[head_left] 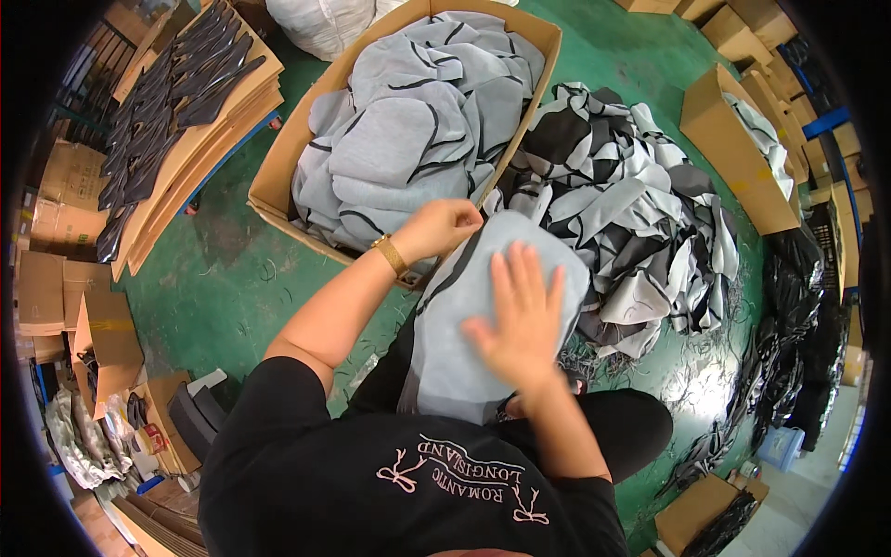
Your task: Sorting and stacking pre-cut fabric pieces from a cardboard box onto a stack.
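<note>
Fingers, right hand [522, 325]: spread and released, laid over a grey fabric piece [450, 357]; blurred. Fingers, left hand [432, 230]: curled at that piece's upper left edge; whether they gripped it, could not be told.

Floor [213, 269]: green, dark threads strewn about the right side.

Large carton [278, 181]: open, ahead of the person, heaped with black-banded grey pieces.

Loose pile [640, 213]: grey, white and black fabric, on the floor just right of the large carton.

Cardboard stack [251, 93]: at left, bearing rows of black parts.

Grey fabric piece: one, rounded at its far end, black band along its left edge; lay across the lap.

Watch [391, 256]: gold-coloured, on the left wrist.
</note>
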`<state>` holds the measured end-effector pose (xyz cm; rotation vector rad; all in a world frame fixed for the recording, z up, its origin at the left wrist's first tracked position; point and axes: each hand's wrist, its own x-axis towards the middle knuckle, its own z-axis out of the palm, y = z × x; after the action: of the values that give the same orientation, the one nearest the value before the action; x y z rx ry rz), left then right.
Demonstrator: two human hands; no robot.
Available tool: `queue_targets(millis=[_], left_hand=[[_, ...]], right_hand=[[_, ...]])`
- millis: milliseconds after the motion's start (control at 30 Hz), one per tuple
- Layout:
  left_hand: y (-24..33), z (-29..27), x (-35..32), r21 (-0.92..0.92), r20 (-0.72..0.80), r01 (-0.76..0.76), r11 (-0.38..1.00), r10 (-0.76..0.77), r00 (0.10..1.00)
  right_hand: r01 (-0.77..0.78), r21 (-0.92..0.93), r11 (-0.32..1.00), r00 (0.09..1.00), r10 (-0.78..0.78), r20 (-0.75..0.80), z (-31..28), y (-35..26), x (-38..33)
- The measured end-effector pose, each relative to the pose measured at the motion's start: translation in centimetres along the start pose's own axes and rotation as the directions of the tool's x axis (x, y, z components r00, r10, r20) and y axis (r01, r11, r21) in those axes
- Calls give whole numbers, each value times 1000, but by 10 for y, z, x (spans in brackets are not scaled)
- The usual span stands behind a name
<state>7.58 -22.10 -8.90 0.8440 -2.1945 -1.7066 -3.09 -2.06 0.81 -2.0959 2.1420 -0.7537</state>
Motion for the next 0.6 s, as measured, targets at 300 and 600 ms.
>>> queue_targets(millis=[300, 600], left_hand=[[-99, -101, 57, 621, -657, 577, 530, -51, 753], [48, -117, -51, 478, -643, -135, 868, 451, 619]], right_hand=[[45, 13, 999, 999, -45, 10, 8, -6, -9], [-26, 464, 885, 995, 68, -74, -7, -1, 3]])
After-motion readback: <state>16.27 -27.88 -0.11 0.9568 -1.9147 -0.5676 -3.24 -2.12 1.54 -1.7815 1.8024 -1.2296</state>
